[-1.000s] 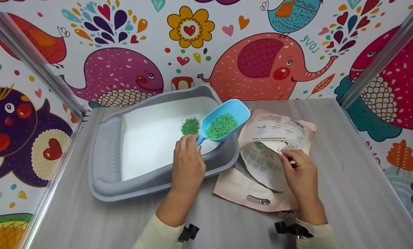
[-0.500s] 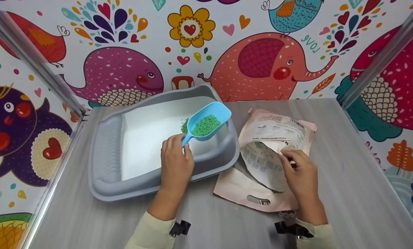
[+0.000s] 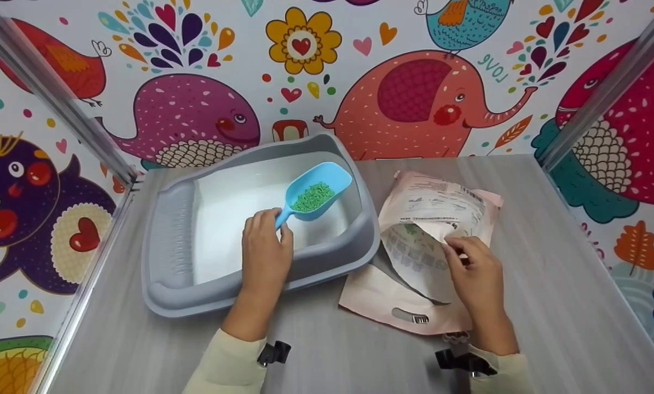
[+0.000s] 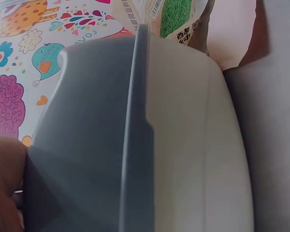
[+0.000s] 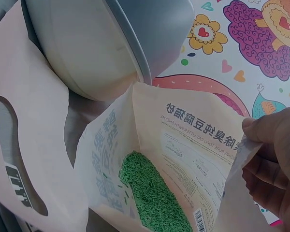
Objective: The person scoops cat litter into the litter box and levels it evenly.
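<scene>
My left hand (image 3: 266, 246) grips the handle of a light blue scoop (image 3: 332, 175) that holds a heap of green cat litter pellets (image 3: 313, 197). The scoop hangs level over a grey litter box (image 3: 165, 235) with a white inside. In the left wrist view only part of that hand (image 4: 6, 186) shows, beside the box's outer wall. My right hand (image 3: 477, 276) pinches the torn edge of a pale pink cat litter bag (image 3: 403, 301), holding its mouth wide. Green pellets (image 5: 154, 198) lie inside the bag in the right wrist view.
The bag lies on the grey wood-look table (image 3: 556, 273), just right of the litter box. Behind stands a wall panel (image 3: 316, 49) printed with cartoon animals. Metal frame posts (image 3: 606, 87) rise at both sides.
My left hand has moved left with the loaded scoop, from the box's right rim to over its inside. The scoop now hides the pellets on the box floor. My right hand stays at the bag.
</scene>
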`<state>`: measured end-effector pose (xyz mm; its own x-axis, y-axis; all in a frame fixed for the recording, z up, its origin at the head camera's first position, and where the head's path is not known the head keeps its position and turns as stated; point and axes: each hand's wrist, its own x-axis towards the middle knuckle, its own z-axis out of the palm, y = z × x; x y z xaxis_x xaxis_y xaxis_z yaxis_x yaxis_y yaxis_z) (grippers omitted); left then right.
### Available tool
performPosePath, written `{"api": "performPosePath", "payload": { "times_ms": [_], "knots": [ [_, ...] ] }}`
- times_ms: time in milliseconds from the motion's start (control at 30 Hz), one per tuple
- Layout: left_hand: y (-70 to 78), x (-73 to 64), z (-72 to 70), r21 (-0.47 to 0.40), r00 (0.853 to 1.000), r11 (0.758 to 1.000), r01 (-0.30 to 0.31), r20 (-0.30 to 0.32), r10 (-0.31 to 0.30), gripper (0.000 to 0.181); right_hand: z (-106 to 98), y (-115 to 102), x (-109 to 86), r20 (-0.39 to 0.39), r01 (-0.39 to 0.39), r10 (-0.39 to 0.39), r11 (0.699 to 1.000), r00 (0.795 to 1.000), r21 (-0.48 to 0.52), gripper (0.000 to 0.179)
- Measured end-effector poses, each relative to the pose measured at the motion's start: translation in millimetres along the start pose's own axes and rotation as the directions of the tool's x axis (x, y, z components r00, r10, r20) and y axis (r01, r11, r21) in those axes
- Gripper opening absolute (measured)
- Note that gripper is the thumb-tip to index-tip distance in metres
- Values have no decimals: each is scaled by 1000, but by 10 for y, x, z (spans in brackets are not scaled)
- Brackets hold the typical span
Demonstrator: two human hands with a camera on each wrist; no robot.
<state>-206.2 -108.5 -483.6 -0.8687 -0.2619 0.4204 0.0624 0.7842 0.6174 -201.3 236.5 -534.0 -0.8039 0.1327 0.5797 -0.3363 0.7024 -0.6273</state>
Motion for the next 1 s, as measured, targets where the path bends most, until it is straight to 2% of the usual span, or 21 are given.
{"api": "performPosePath", "payload": {
  "times_ms": [233,500,767,1000],
  "knots": [
    [-62,114,-47,37,999,999,23,36,-24,26,-5,-10,-4,11,-16,16,1000,1000,-2,14],
    [-203,212,-89,60,998,998,16,55,-20,25,-7,-11,-7,28,-32,32,999,999,-10,13],
    [-350,279,-96,112,997,994,16,72,-24,25,2,14,-4,5,18,-18,1000,1000,5,14],
    [-506,328,-109,178,996,983,-54,81,40,24,7,14,-10,3,16,-16,1000,1000,13,14]
  ]
}}
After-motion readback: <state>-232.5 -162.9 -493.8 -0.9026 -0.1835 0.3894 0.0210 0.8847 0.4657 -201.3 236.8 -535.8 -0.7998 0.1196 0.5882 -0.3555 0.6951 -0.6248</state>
